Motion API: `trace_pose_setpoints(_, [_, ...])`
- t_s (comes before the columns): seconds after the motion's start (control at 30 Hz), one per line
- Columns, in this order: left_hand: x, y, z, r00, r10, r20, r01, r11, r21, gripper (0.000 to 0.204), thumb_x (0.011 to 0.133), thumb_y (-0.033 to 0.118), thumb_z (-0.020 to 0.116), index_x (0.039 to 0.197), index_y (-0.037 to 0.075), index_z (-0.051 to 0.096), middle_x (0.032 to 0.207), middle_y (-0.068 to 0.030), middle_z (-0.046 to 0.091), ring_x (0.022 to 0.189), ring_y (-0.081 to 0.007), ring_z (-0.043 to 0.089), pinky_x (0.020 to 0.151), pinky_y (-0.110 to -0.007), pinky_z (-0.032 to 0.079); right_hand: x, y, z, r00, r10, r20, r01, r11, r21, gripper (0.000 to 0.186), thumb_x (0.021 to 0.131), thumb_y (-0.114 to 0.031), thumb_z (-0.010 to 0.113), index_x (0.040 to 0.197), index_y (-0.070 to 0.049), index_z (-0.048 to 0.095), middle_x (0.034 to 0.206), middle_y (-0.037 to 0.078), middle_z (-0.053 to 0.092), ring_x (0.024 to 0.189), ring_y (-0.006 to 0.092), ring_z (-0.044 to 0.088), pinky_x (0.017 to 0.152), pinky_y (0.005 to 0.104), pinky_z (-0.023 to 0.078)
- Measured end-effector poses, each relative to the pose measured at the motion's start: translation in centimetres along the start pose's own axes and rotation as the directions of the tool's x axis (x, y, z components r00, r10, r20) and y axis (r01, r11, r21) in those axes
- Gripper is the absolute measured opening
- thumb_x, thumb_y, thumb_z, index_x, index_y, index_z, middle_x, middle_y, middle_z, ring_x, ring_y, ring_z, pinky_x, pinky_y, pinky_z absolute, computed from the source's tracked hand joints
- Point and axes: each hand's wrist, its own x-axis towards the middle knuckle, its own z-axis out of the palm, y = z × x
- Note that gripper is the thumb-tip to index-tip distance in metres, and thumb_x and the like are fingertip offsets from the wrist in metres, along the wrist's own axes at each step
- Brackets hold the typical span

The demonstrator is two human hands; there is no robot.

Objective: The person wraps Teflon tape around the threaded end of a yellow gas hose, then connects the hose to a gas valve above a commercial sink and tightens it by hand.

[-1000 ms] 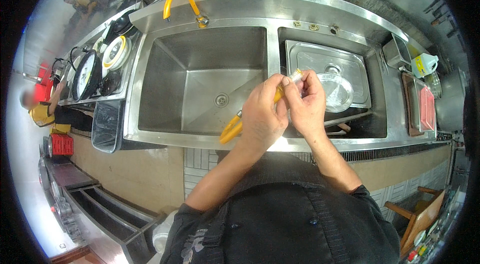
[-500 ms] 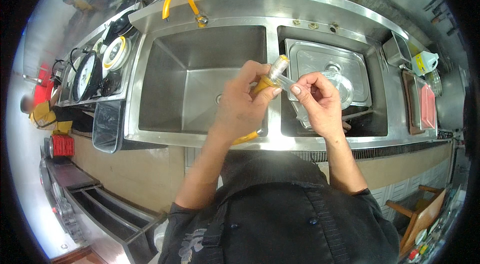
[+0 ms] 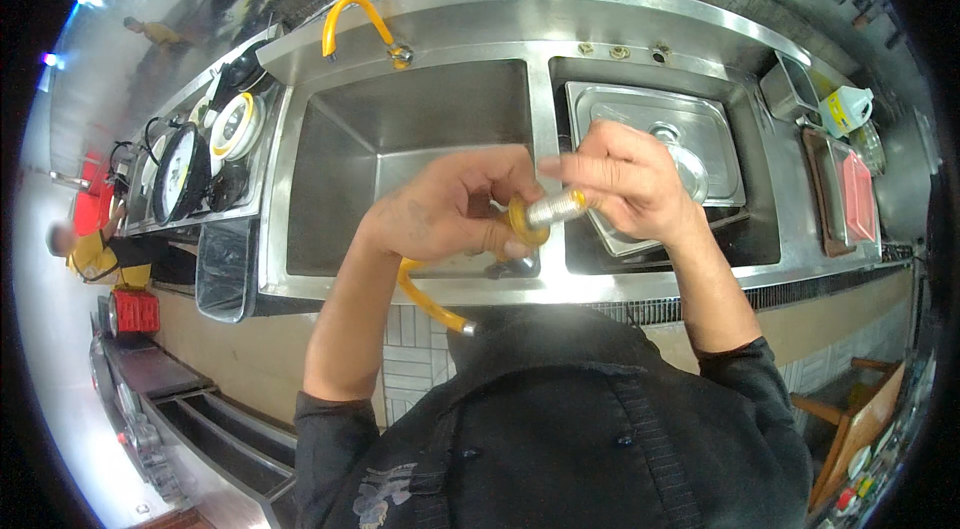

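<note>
My left hand (image 3: pixel 455 204) is closed round a yellow gooseneck faucet (image 3: pixel 428 297). Its curved spout hangs below my wrist, past the sink's front edge, and ends in a metal tip. The faucet's threaded end (image 3: pixel 555 210), whitish and silvery with a yellow rim, points right between my hands. My right hand (image 3: pixel 632 179) is bent over that end with its fingers drawn together; what they pinch, if anything, is hidden. Both hands are above the divider of the steel double sink (image 3: pixel 543 119).
A similar yellow faucet (image 3: pixel 352 11) stands mounted behind the left basin. The right basin holds a steel pan lid (image 3: pixel 640 109). Pans and plates (image 3: pixel 235 126) crowd the left counter. A black bin (image 3: pixel 224 269) stands below it, a person (image 3: pixel 90 254) farther left. A jug (image 3: pixel 846 111) sits at right.
The faucet has turned so its threaded end points right, and its spout shows farther left. My right hand has moved over the threads; the translucent strip it pinched is no longer visible.
</note>
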Motion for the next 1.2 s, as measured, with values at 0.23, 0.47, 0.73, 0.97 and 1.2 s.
trace_pose_setpoints(0.23, [0.0,-1.0,-0.7,0.971,-0.077,0.225,0.071,0.997,0.034,0.043,0.082,-0.003,0.091,0.116,0.001,0.064,0.11,-0.0076,0.074,0.105,-0.0159,0.074,0.087,-0.031,0.062,1.2,-0.6,-0.6,0.928,-0.014,0.374,-0.148,0.904,0.402,0.044,0.092,-0.006,0.079,0.133,-0.021,0.082,0.089,0.006,0.061,0.081,0.0267,0.065,0.072,0.0384,0.052])
trace_pose_setpoints(0.47, [1.5,-4.0,-0.7,0.967,0.036,0.252,0.043,0.953,-0.301,0.042,0.088,0.003,0.09,0.118,0.003,0.059,0.1,-0.0066,0.073,0.094,-0.012,0.072,0.08,-0.03,0.057,-0.4,-0.1,0.3,0.941,0.071,0.332,-0.213,0.885,0.415,0.026,0.098,-0.009,0.077,0.123,-0.009,0.085,0.091,0.007,0.069,0.077,0.0223,0.066,0.069,0.0367,0.052])
trace_pose_setpoints(0.73, [1.5,-7.6,2.4,0.935,0.231,-0.269,-0.227,0.973,0.045,0.061,0.105,0.028,0.078,0.151,0.005,0.045,0.125,-0.0134,0.07,0.115,-0.0203,0.069,0.102,-0.037,0.053,-3.5,0.7,-0.8,0.964,0.218,0.155,-0.254,0.926,0.278,0.036,0.096,-0.001,0.072,0.131,-0.008,0.08,0.091,0.011,0.067,0.079,0.0274,0.065,0.071,0.0383,0.052])
trace_pose_setpoints(0.97, [4.0,-10.7,6.0,0.65,0.623,-0.434,-0.42,0.771,0.478,0.048,0.106,0.02,0.071,0.147,0.007,0.049,0.146,-0.0212,0.053,0.125,-0.0232,0.059,0.107,-0.039,0.049,-4.3,1.0,-0.3,0.955,0.291,0.058,-0.296,0.92,0.256,0.036,0.096,-0.001,0.073,0.131,-0.007,0.079,0.09,0.01,0.068,0.077,0.0254,0.065,0.072,0.0361,0.053])
trace_pose_setpoints(1.2, [4.4,-10.8,6.3,0.588,0.739,-0.329,-0.407,0.622,0.668,0.054,0.099,0.007,0.076,0.145,0.006,0.048,0.143,-0.0236,0.049,0.11,-0.0202,0.06,0.094,-0.035,0.051,-4.3,0.9,0.5,0.966,0.257,-0.014,-0.236,0.906,0.352,0.028,0.096,0.001,0.075,0.124,-0.002,0.08,0.094,0.013,0.072,0.082,0.0259,0.071,0.072,0.0361,0.056])
